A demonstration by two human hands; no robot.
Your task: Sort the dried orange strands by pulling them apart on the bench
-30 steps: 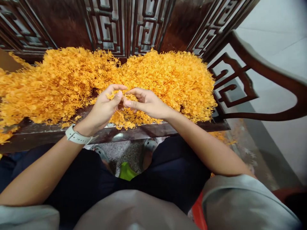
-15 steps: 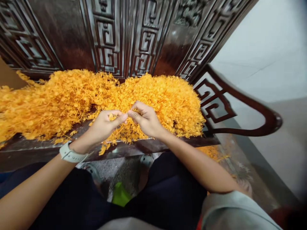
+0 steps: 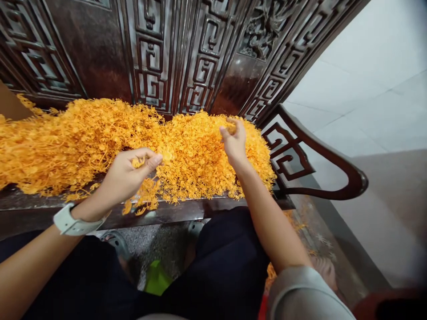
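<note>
A long heap of orange artificial flower pieces (image 3: pixel 200 164), with thin, curling petals, lies on the dark wooden bench. Above its front middle, my left hand (image 3: pixel 131 171) has thumb and forefinger pinched together on a small yellow-orange flower piece (image 3: pixel 167 153). More orange shows behind its curled fingers. My right hand (image 3: pixel 235 142) is over the right part of the heap, thumb and fingers apart, fingertips at the flowers. Nothing held shows in it. A few loose flower pieces (image 3: pixel 143 200) hang over the bench's front edge below my left hand.
The carved bench back (image 3: pixel 106 53) rises behind the heap, and a curved armrest (image 3: pixel 353 186) closes the right end. Brown cardboard (image 3: pixel 11 104) stands at the far left. Below are a green object (image 3: pixel 156 278), my grey clogs (image 3: pixel 116 243) and orange pieces on the floor (image 3: pixel 296 220).
My hands, fingertips together before, have parted. The right moved up and right to the heap and spread its fingers; the left shifted slightly left, still pinched. The view has shifted a little.
</note>
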